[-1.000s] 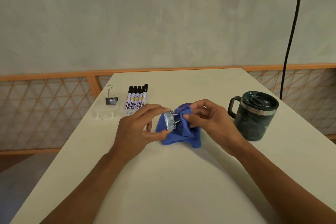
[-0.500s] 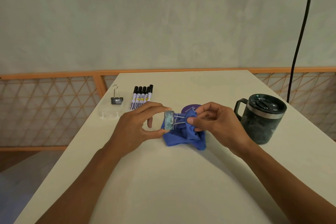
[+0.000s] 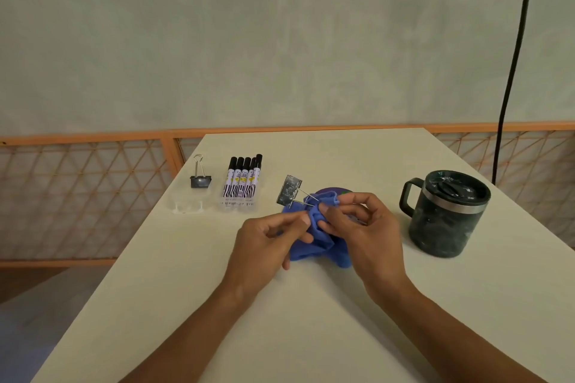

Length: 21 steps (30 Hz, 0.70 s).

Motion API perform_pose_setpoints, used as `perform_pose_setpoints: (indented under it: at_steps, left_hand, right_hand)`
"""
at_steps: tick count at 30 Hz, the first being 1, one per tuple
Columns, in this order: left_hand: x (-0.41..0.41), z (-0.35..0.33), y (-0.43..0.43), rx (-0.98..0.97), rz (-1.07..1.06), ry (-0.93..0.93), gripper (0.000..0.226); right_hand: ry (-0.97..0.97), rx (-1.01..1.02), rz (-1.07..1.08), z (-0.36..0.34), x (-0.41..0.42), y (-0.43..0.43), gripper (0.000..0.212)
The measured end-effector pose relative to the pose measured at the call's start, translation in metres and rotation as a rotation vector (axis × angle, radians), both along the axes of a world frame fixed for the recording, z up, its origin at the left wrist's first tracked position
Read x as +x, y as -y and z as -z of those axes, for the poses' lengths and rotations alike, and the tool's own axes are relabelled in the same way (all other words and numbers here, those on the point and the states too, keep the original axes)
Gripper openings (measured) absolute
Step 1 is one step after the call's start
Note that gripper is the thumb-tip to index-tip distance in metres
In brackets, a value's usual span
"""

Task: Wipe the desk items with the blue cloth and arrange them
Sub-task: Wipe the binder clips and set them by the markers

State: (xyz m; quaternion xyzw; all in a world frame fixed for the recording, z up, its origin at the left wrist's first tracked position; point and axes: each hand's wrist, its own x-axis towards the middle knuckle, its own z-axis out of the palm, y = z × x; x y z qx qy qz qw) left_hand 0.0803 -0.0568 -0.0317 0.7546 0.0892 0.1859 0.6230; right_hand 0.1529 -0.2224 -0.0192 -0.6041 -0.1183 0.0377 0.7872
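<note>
Cream rectangular counter (image 3: pixel 311 320); pale plaster wall (image 3: pixel 249 40) and orange lattice railing (image 3: pixel 84 196) behind. Mid-counter: crumpled blue cloth (image 3: pixel 314 239), left hand (image 3: pixel 267 242) fingers pinching a fold; right hand (image 3: pixel 364 230) fingers pinching cloth round the wire arms of a dark binder clip (image 3: pixel 289 190).

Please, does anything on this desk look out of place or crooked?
Only small things. In the row of markers, the rightmost one sits farther back than the rest. The patterned binder clip sticks out tilted from the blue cloth.
</note>
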Motion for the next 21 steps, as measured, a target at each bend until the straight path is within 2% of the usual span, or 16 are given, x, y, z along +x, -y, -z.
perform_pose_setpoints:
  at_steps: [3, 7, 10, 14, 17, 21]
  left_hand:
    - [0.001, 0.002, 0.009, -0.086, -0.073, 0.007, 0.02]
    - [0.002, 0.001, 0.015, -0.194, -0.149, -0.029, 0.04]
    - [0.004, 0.0, 0.013, -0.318, -0.167, -0.055, 0.032]
    - [0.005, 0.0, 0.007, -0.406, -0.189, -0.076, 0.021]
    - [0.005, -0.004, 0.0, -0.394, -0.23, -0.06, 0.018]
    - [0.002, -0.009, -0.017, -0.177, -0.274, -0.035, 0.019]
  right_hand:
    - [0.016, -0.031, 0.046, 0.002, -0.005, -0.003, 0.026]
    - [0.076, -0.125, 0.053, 0.006, -0.009, -0.005, 0.026]
    - [0.168, -0.214, 0.01, 0.009, -0.013, -0.008, 0.019]
    - [0.207, -0.234, -0.032, 0.009, -0.017, -0.01, 0.017]
    - [0.221, -0.287, -0.048, 0.01, -0.013, -0.009, 0.016]
    - [0.22, -0.308, 0.004, 0.01, 0.0, -0.002, 0.013]
